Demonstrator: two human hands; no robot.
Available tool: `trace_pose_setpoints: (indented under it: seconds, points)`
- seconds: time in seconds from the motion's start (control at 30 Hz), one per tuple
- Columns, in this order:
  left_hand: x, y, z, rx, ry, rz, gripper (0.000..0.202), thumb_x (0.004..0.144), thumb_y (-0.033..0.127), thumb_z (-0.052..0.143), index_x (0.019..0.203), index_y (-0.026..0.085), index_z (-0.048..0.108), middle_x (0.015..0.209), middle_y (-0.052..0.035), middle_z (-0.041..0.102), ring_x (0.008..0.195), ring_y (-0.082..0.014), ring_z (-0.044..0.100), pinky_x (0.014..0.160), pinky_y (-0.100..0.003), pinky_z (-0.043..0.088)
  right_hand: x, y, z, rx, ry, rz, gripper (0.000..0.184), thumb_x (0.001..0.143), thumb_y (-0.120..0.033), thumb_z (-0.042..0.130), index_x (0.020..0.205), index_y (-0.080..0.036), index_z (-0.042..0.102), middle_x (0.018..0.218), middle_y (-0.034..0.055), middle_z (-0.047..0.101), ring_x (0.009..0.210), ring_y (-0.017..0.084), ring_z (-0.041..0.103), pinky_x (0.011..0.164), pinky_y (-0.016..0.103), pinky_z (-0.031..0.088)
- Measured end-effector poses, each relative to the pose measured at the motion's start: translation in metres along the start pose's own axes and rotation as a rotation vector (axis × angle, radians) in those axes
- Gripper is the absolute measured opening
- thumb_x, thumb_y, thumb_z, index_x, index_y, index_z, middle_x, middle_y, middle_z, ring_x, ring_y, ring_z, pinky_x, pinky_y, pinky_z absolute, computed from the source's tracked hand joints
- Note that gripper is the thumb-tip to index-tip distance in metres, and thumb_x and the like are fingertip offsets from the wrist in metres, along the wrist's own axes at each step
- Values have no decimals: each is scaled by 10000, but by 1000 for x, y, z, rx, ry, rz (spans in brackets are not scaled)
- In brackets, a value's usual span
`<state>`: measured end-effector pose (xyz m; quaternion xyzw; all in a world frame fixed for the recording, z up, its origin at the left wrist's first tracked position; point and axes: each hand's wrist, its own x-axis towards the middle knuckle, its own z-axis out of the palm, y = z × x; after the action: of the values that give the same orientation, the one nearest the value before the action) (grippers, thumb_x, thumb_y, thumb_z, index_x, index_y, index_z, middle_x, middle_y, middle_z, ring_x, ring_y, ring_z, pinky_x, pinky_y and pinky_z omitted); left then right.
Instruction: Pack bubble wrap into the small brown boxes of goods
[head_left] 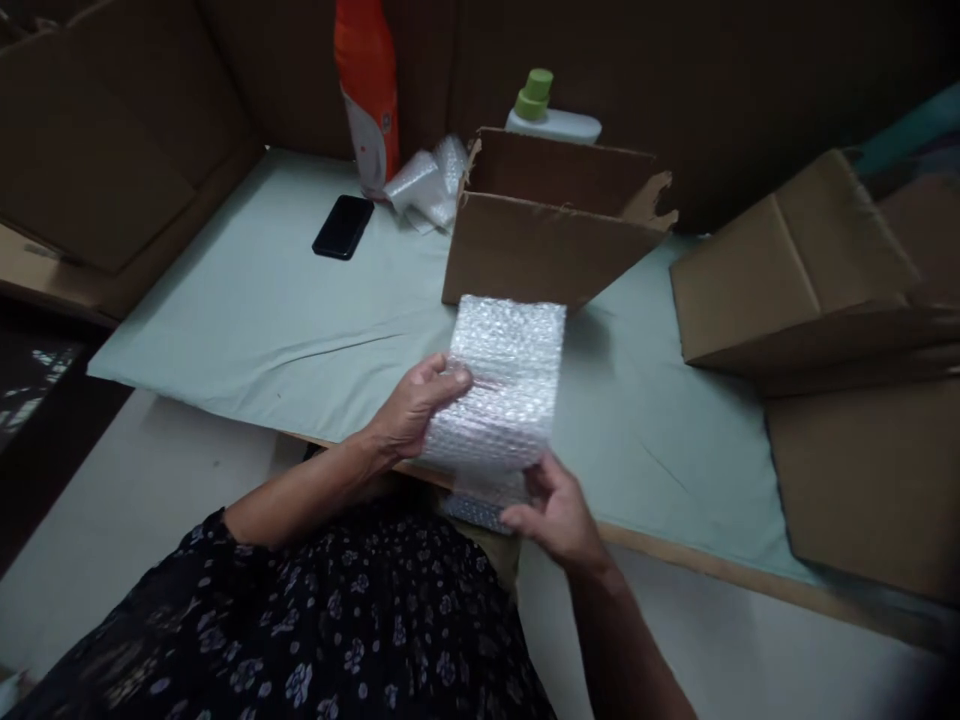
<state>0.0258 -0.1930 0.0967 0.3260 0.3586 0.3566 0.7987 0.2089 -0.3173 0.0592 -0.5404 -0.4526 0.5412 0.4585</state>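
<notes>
A sheet of clear bubble wrap [510, 370] is held up over the front edge of the table, between my two hands. My left hand [424, 405] pinches its left side, thumb on top. At the lower right corner my right hand [553, 505] has its fingers closed on the wrap, with the thumb below. The lower end of the sheet is see-through and hangs past the table edge. Just behind the wrap stands an open cardboard box [540, 245]; its inside bottom is hidden.
A black phone [343, 227] lies on the pale-green table cover [247, 290]. Crumpled bubble wrap [429, 190] sits beside an orange bottle [367, 95]. Behind the box is a white bottle with a green cap [535, 95]. More cardboard boxes [795, 260] stand at the right.
</notes>
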Motion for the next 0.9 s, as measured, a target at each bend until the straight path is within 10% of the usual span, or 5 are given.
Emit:
trace_pose_setpoints:
  seconds: [0.23,0.9]
  points:
    - [27,-25,4,475,-48,182,239,774,329,720,790,180,534,704,36,573,619,-89,511,614,-223,406,-46,22,24,220,328,247,510,752,-596,801,1080,-214,719,952,73,782,761,210,710,737,334,591]
    - [66,-49,1,1337,2,191,218,776,154,684,630,213,533,633,-28,561,728,-230,565,702,-343,365,-90,76,9,-182,471,381,522,741,-712,715,752,-190,705,608,26,634,567,186,583,566,305,497]
